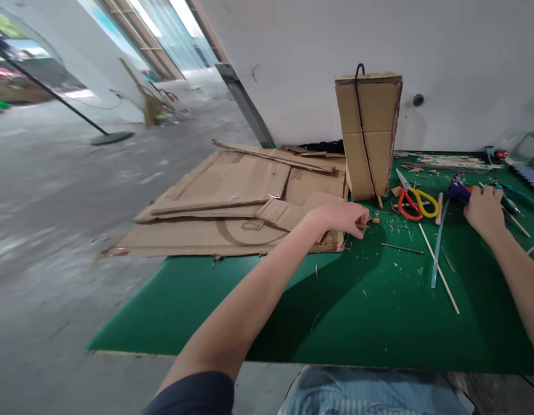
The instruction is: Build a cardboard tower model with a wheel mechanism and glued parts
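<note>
My left hand [345,218] is closed at the right edge of the stacked cardboard sheets [206,230], fingertips pinched around what looks like a small cardboard scrap [374,220]. My right hand [487,213] curls over the handle end of a blue glue gun [458,188], and its fingers hide part of it. A translucent glue stick [439,248] extends from the gun toward me, crossing a thin wooden stick [439,270]. Scissors [416,199] with red and yellow handles lie left of the gun. Between the hands is a thin metal rod [402,248].
A tall cardboard box [370,132] with a black cord stands against the wall. Thin sticks [452,162] are piled behind the scissors. Pliers [519,196] lie at the right. Cardboard crumbs dot the green table [249,323]. A floor stand [111,137] is far left.
</note>
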Demonstrator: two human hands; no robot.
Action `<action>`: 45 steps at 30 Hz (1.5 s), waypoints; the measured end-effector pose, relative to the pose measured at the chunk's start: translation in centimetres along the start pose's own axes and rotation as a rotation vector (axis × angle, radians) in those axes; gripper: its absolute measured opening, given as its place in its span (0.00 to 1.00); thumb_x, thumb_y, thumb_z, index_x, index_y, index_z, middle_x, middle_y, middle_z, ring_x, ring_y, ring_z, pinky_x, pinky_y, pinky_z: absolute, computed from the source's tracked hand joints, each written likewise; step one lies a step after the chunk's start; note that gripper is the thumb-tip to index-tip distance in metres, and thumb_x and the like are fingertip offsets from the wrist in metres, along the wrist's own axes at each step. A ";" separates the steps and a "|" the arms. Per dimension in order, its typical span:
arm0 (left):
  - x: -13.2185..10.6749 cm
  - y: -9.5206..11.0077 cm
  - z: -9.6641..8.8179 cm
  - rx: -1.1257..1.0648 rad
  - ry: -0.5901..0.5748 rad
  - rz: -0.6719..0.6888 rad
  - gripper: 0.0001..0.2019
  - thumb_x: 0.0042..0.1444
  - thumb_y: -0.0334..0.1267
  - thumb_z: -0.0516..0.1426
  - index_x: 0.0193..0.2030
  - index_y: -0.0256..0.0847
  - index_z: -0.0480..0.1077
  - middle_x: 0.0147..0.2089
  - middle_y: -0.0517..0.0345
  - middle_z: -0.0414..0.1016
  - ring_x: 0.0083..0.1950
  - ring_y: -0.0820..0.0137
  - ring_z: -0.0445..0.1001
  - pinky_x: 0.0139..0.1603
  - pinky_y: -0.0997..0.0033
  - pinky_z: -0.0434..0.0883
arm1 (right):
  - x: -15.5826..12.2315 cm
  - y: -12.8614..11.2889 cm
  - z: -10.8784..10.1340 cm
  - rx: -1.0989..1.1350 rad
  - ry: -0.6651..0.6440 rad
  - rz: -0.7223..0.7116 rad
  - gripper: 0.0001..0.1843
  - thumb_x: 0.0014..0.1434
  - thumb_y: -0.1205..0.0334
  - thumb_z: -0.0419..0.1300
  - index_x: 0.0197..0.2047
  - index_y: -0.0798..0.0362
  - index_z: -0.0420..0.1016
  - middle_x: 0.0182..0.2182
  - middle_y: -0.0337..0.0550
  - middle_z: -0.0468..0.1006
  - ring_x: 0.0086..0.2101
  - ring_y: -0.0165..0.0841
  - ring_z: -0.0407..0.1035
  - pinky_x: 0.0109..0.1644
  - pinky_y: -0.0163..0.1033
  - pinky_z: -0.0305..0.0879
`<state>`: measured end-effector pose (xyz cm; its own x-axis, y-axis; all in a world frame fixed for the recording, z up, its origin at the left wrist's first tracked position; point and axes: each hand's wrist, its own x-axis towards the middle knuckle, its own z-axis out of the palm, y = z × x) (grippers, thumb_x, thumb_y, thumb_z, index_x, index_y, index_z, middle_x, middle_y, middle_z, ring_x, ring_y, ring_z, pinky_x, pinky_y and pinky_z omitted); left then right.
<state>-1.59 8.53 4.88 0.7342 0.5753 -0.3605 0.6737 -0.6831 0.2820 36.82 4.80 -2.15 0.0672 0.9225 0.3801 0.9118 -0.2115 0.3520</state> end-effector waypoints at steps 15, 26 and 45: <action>0.2 -1.7 -0.1 -0.397 0.162 0.037 0.17 0.60 0.37 0.56 0.55 0.38 0.65 0.38 0.55 0.82 0.39 0.69 0.79 0.40 0.72 0.69 | -0.1 0.7 0.1 0.191 0.279 0.237 0.28 0.56 0.60 0.57 0.59 0.62 0.66 0.44 0.60 0.65 0.47 0.50 0.56 0.49 0.50 0.56; 1.1 0.4 1.5 -0.825 0.160 -0.023 0.09 0.58 0.39 0.59 0.40 0.38 0.64 0.40 0.48 0.82 0.38 0.68 0.82 0.35 0.70 0.74 | -0.2 0.0 -1.4 0.679 0.602 0.247 0.28 0.44 0.60 0.58 0.51 0.54 0.62 0.41 0.52 0.68 0.44 0.47 0.65 0.49 0.54 0.66; 1.0 -0.8 1.8 0.095 0.201 -0.030 0.17 0.62 0.40 0.52 0.56 0.41 0.69 0.54 0.47 0.69 0.43 0.65 0.73 0.41 0.68 0.66 | -2.3 -4.0 -2.2 0.977 0.456 0.064 0.30 0.47 0.57 0.60 0.54 0.50 0.60 0.41 0.48 0.73 0.36 0.42 0.72 0.42 0.47 0.69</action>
<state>-1.55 8.88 2.71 0.7223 0.6678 -0.1799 0.6916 -0.6981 0.1853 32.07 2.84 -2.51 0.1532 0.6688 0.7275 0.8544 0.2803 -0.4375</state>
